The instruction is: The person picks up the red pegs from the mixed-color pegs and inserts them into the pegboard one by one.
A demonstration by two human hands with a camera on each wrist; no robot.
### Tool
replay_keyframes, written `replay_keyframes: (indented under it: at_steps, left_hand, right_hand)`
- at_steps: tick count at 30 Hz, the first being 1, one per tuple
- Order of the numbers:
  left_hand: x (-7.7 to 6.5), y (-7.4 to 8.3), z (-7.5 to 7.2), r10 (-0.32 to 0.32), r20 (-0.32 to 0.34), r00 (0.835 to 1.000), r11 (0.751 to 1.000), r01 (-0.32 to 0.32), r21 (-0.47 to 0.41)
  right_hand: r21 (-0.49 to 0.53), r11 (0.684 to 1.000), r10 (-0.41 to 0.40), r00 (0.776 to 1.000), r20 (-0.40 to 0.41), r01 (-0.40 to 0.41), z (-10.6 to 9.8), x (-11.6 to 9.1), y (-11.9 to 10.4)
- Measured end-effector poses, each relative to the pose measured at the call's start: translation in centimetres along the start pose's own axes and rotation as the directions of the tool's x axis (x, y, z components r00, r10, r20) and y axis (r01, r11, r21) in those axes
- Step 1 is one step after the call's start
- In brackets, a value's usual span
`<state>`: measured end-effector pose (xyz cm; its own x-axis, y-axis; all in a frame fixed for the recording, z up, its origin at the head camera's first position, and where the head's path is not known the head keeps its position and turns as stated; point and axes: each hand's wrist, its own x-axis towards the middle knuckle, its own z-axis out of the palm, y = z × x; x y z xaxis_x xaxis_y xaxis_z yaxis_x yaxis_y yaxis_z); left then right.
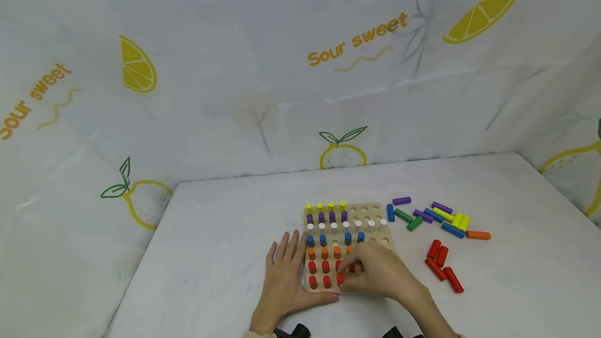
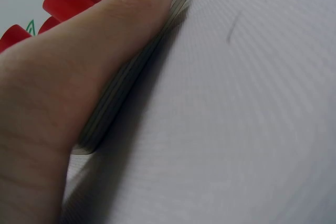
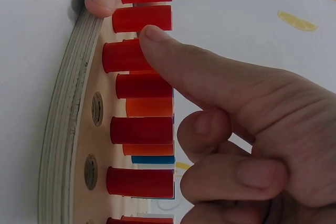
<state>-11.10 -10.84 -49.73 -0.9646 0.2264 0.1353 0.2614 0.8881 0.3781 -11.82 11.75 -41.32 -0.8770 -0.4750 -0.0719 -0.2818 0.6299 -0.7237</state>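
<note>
A wooden pegboard point(image 1: 385, 257) on the white table bears rows of coloured pegs. With thumb and index finger, my right hand point(image 1: 377, 270) pinches a red peg point(image 1: 340, 278), third from the left in the row closest to me. That peg point(image 3: 122, 57) stands upright in its hole in the right wrist view, thumb against its upper part. My left hand point(image 1: 284, 280) rests along the board's left side, fingers straight; its thumb point(image 2: 131, 11) lies along the front edge. Behind the right hand, part of the red and orange rows is hidden.
Loose red pegs point(image 1: 435, 269) lie right of the board. Farther back are loose green point(image 1: 403, 216), blue point(image 1: 453, 230), yellow point(image 1: 464, 222), purple point(image 1: 401, 201) and orange pegs point(image 1: 478, 235). A white printed cloth point(image 1: 225, 108) hangs behind the table.
</note>
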Motion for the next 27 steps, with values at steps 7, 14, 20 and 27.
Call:
replay_keyframes:
  at_steps: [7, 14, 20, 27]
  left_hand:
    - [0.0, 0.03, -0.03, -0.003, 0.001, 1.0, 1.0, 0.003, -0.01]
    - [-0.05, 0.0, -0.03, -0.001, -0.006, 1.0, 1.0, 0.001, -0.01]
    - [-0.03, 0.04, -0.07, -0.002, -0.003, 1.0, 1.0, 0.002, -0.008]
    - [-0.04, 0.18, -0.16, -0.001, 0.002, 1.0, 1.0, 0.001, -0.017]
  right_hand:
    - [-0.005, 1.0, 0.019, 1.0, -0.01, -0.019, 0.12, 0.04, -0.11]
    - [-0.007, 1.0, 0.021, 1.0, -0.009, -0.021, 0.22, 0.26, -0.18]
    - [-0.017, 1.0, 0.02, 1.0, -0.015, -0.02, 0.23, 0.16, -0.12]
    - [-0.031, 0.999, 0.021, 1.0, -0.02, -0.021, 0.14, 0.1, -0.16]
